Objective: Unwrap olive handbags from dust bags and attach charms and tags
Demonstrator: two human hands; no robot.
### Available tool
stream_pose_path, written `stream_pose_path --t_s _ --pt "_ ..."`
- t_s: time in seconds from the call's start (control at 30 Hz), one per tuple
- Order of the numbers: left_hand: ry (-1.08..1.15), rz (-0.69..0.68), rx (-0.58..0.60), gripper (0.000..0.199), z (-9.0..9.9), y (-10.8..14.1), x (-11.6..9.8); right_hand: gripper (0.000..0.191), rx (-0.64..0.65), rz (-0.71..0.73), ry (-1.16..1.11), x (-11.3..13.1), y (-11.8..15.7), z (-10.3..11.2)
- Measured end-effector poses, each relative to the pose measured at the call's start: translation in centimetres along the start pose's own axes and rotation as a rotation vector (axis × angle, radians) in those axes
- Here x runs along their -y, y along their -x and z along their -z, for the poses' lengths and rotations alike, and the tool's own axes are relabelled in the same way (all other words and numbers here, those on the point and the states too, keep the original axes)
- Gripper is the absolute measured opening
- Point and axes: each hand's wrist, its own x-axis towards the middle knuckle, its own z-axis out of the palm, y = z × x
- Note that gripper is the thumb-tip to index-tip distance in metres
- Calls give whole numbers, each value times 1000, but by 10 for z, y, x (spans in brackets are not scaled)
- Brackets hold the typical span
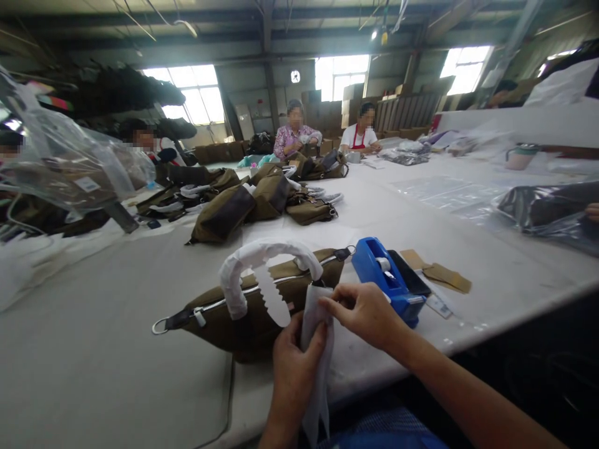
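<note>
An olive-brown bag [262, 296] with a silver zipper stands on the white table in front of me. White paper covers its raised handle [269, 246]. My left hand [297, 358] grips a white paper strip [311, 312] at the bag's near side, thumb in front. The strip's long ends hang down past the table edge. My right hand [365, 312] pinches the upper right edge of the same strip, just below the handle's end. Right behind my right hand sits a blue tape dispenser [381, 268].
Brown tags [447, 277] and a dark flat object [409, 273] lie beside the dispenser. More olive bags [269, 196] are piled farther back. A plastic-wrapped dark item [547, 206] is at the right, with another person's hand [592, 212]. Several people sit across the table.
</note>
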Motion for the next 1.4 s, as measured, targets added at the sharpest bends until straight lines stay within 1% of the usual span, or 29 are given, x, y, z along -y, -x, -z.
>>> stream_pose_path --t_s 0.1,0.17,0.2,0.23,0.3,0.37,0.43,0.5,0.53,0.6,0.67,0.7,0.73,0.8,0.9,1.0,1.1,1.17,1.23,1.3,1.33,1.37,1.4 --pt "21 16 12 40 3 1 0 35 32 -22 69 0 -2 6" --pt "80 38 19 42 5 2 1 45 81 -92 55 -6 -4 6" --pt "113 51 24 43 6 3 1 52 123 -153 7 -11 -4 4" --pt "148 67 34 44 7 4 1 58 175 -225 -73 -17 -3 1" --pt "220 106 79 47 7 6 0 65 296 -345 -316 -30 -1 -8" --pt "300 144 106 49 7 8 -4 71 379 -381 -529 -42 2 -18" --pt "376 186 82 52 5 10 -8 74 408 -361 -624 -51 6 -24" --pt "413 242 27 53 3 11 -13 72 360 -348 -621 -56 10 -24" --pt "420 267 2 53 2 12 -16 68 309 -346 -611 -57 13 -22" --pt "425 283 -35 53 1 14 -20 62 158 -325 -593 -56 19 -13" --pt "424 265 -56 55 -1 15 -22 54 3 -277 -606 -50 27 -3" --pt "416 252 -60 56 -1 15 -22 51 -43 -252 -636 -45 32 2" --pt "398 243 -54 56 -1 14 -22 49 -56 -229 -674 -39 36 5" --pt "336 212 -35 55 -2 13 -21 56 -5 -194 -747 -25 41 7" --pt "206 137 -21 52 -5 12 -18 73 58 -143 -781 -6 39 -1" --pt "79 88 -51 53 -11 12 -16 83 26 -130 -740 6 25 -14" --pt "55 90 -91 54 -15 12 -18 84 9 -126 -718 6 14 -20" --pt "114 109 -90 55 -15 12 -21 82 40 -95 -755 1 17 -20" --pt "186 123 -70 55 -14 11 -22 79 30 -73 -791 -7 28 -18" --pt "224 131 -64 53 -14 10 -21 64 -21 -95 -777 -17 46 -17" --pt "229 142 -68 51 -14 10 -21 54 -18 -122 -751 -21 55 -18" --pt "228 152 -75 49 -15 9 -20 44 21 -154 -727 -25 64 -19" --pt "226 156 -84 48 -16 9 -18 37 85 -184 -710 -28 72 -20"
